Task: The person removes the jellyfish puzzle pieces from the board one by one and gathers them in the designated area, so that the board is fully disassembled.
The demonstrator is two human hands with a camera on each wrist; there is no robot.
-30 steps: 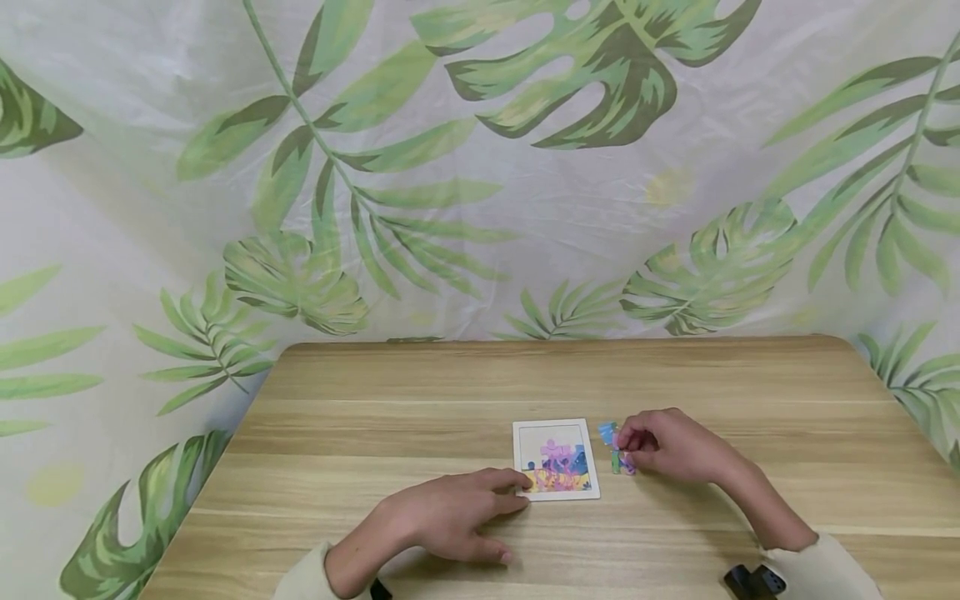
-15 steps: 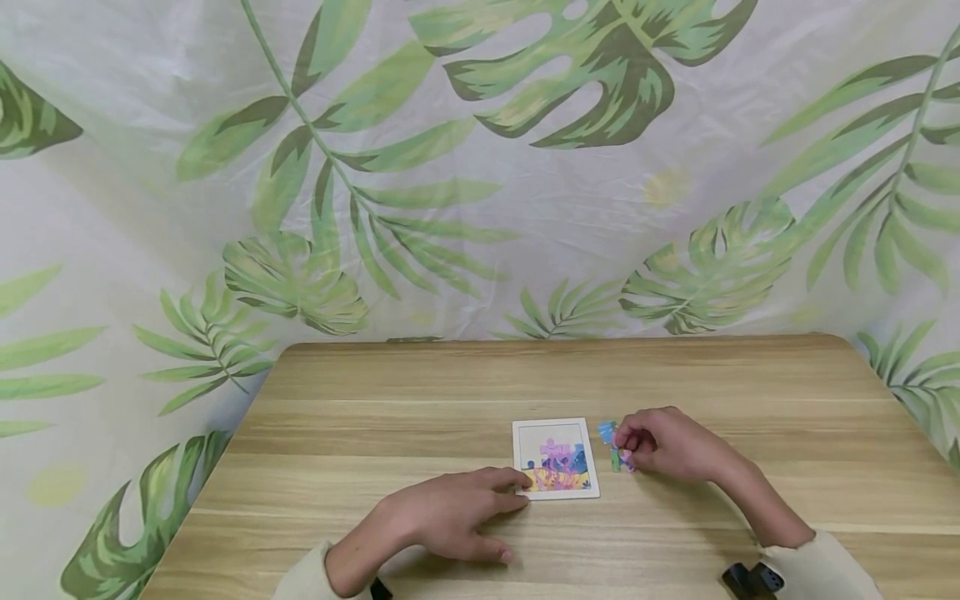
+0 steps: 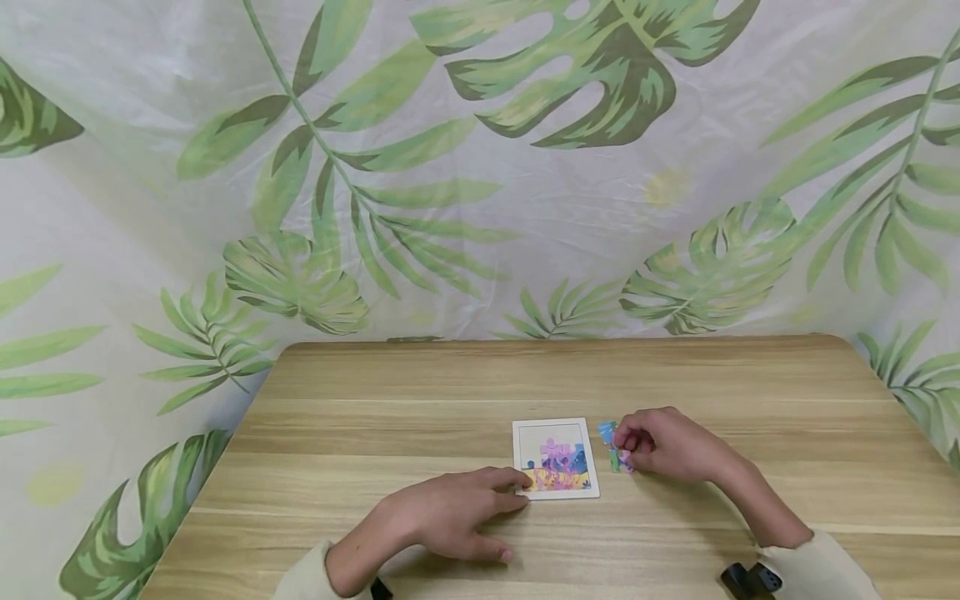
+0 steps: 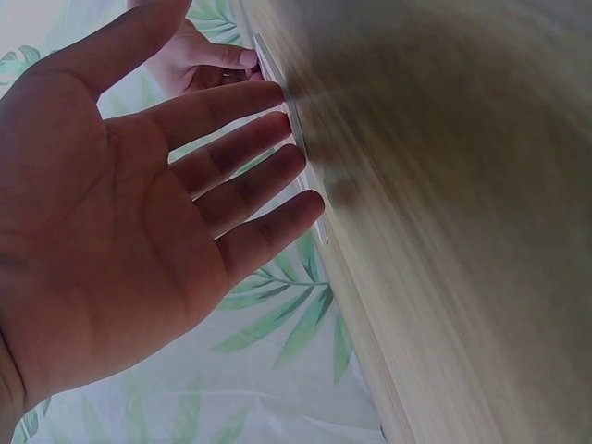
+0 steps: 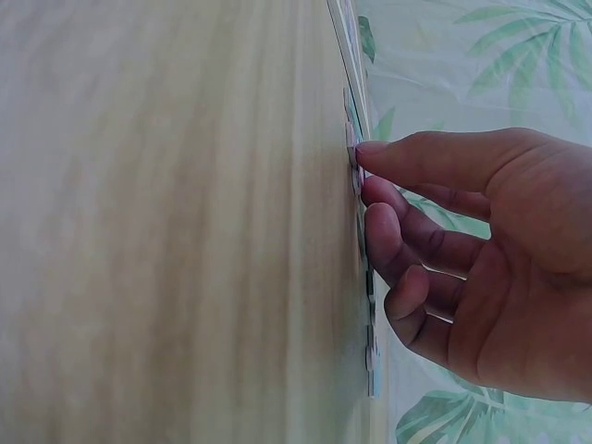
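Note:
A white-framed jigsaw puzzle [image 3: 558,467] lies flat on the table; its lower part shows a pink, yellow and blue sea picture, its upper part a pale bare backing. My left hand [image 3: 457,512] is spread, fingers straight, with fingertips resting at the frame's lower left edge. In the left wrist view, that palm [image 4: 120,222] faces the camera and holds nothing. Just right of the frame lie several loose puzzle pieces [image 3: 607,432], blue, green and purple. Over them my right hand [image 3: 675,446] has curled fingers, thumb and forefinger pinching a piece [image 5: 352,148] low at the tabletop. Its fingers partly hide the pieces.
The wood-grain table [image 3: 405,392] reaches back to a leaf-printed cloth [image 3: 465,208] hanging behind it. A black wrist device [image 3: 750,581] sits by the right sleeve [image 3: 821,571]; the left sleeve [image 3: 306,577] is at the bottom edge.
Almost nothing differs. The right hand shifts very slightly at the loose pieces; the left hand and the framed puzzle keep their places.

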